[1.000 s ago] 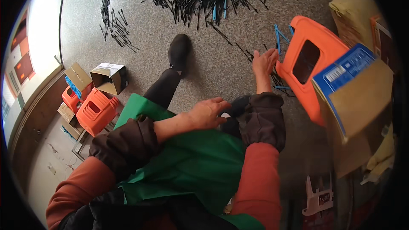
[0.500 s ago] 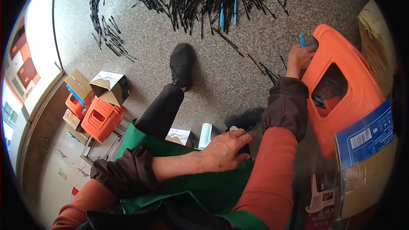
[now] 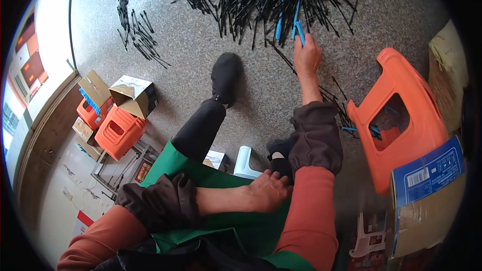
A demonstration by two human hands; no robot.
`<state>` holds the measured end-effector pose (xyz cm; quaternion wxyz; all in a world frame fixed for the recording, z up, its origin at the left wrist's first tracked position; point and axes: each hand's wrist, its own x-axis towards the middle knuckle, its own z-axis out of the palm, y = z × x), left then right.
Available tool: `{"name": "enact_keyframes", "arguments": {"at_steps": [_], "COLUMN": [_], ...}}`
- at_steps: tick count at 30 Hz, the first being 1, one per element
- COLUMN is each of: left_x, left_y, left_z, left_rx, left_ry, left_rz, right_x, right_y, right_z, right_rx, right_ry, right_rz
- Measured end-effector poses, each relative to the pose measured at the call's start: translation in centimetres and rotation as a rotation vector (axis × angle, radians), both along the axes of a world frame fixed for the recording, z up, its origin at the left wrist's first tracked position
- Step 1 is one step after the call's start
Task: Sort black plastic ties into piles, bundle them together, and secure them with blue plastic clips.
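My right hand (image 3: 308, 56) reaches out over the speckled floor, its fingers closed on slim blue plastic sticks (image 3: 300, 31) that point away from me. Just beyond the fingertips spreads a big pile of thin black sticks (image 3: 256, 0). Among them lies another blue stick (image 3: 279, 22), close to my hand. My left hand (image 3: 271, 191) rests across my lap on the green apron (image 3: 231, 221), nothing visible in it, the fingers loosely bent and apart.
An orange plastic stool (image 3: 364, 125) lies tipped at the right, beside a blue-and-brown carton (image 3: 427, 211) and a yellowish sack (image 3: 447, 65). More orange stools (image 3: 118, 133) and an open box (image 3: 133, 93) stand left. Smaller black-stick heaps (image 3: 138, 35) lie far left.
My right hand has moved left and away, from beside the orange stool to the black pile, carrying blue sticks. My left hand stays on my lap, its fingers more bent.
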<state>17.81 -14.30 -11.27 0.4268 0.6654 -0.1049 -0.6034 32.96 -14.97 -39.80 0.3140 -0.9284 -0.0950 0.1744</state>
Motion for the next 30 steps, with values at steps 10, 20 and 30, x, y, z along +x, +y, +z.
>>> {"name": "enact_keyframes", "arguments": {"at_steps": [10,20,30], "left_x": [2.8,2.3,1.2], "left_y": [2.7,4.1,3.1], "left_z": [0.0,0.7,1.1], "left_rx": [-0.117,-0.211,-0.167], "left_ry": [0.259,0.160,0.027], "left_rz": [-0.048,0.161,0.131], "right_x": [2.7,-0.4,0.8], "right_y": [4.9,9.0,6.4], "right_z": [-1.3,-0.8,0.0], "right_rx": [-0.158,-0.356,-0.249], "right_ry": [0.279,0.157,0.144], "right_rz": [-0.373,-0.026,-0.299]}}
